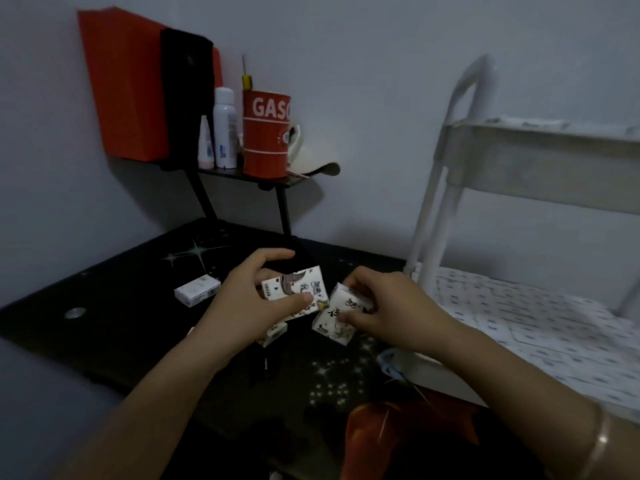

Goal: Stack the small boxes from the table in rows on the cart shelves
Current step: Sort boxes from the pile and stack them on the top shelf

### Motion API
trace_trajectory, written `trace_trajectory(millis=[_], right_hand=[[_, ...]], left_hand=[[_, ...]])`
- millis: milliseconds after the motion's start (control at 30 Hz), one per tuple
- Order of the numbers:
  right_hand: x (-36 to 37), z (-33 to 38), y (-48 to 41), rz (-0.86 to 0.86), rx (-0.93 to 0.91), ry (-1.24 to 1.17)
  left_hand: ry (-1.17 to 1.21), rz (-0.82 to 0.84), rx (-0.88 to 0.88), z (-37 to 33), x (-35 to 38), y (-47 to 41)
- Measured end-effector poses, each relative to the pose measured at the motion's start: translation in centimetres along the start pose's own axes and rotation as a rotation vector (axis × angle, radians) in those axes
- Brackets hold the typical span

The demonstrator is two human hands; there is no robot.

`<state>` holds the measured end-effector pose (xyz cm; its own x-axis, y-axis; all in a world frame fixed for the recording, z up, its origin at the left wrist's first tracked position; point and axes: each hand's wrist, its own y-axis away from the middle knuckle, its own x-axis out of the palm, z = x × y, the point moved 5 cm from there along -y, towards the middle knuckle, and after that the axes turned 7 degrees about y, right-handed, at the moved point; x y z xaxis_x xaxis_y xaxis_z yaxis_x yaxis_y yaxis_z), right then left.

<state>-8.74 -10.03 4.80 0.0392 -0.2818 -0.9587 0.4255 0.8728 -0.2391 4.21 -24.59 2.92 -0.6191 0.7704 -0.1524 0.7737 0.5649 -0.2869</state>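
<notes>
— Box one (pixel 298 288) is in my left hand (pixel 242 304), held above the black table (pixel 121 289). My thumb is pressed on its near face and my fingers are curled over its far edge.

— And the other hand?

— My right hand (pixel 393 308) pinches box two (pixel 337 323) between thumb and fingertips. It is tilted onto a corner, just beside box one. Whether the two touch, I cannot tell.

— Anything else nearby?

— A third box (pixel 275 336) shows below my left palm; I cannot tell if it lies on the table. A plain white box (pixel 197 292) lies flat further left, apart from the others.

— Where's the cart?

— The white cart (pixel 436 209) stands at the table's right edge. Its lower shelf (pixel 446 379) is covered with rows of boxes (pixel 526 327) lying flat. The upper shelf (pixel 540 168) seems to hold more, but they are too blurred to make out.

— And behind?

— A small black wall shelf (pixel 221 173) carries a red can (pixel 266 133), a spray bottle (pixel 225 129) and a small tube (pixel 205 143). A bracelet (pixel 601 441) sits on my right wrist.
</notes>
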Motion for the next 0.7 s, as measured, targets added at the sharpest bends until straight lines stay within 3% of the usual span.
trace_trajectory(millis=[300,433,600,700], right_hand=[[-16.8,-1.6,10.9,-0.308,0.031,0.113],[-23.2,-4.3,14.7,-0.442,0.086,0.111],[-29.4,-8.7,17.4,-0.519,0.189,0.154],[-32.9,-11.7,17.9,-0.558,0.267,0.245]], left_hand=[[0.209,0.324,0.252,-16.0,9.5,1.2],[0.275,0.384,0.369,-21.9,15.1,-0.4],[0.368,0.401,0.305,-27.9,23.2,-3.2],[0.241,0.505,0.319,-30.6,27.5,-5.1]])
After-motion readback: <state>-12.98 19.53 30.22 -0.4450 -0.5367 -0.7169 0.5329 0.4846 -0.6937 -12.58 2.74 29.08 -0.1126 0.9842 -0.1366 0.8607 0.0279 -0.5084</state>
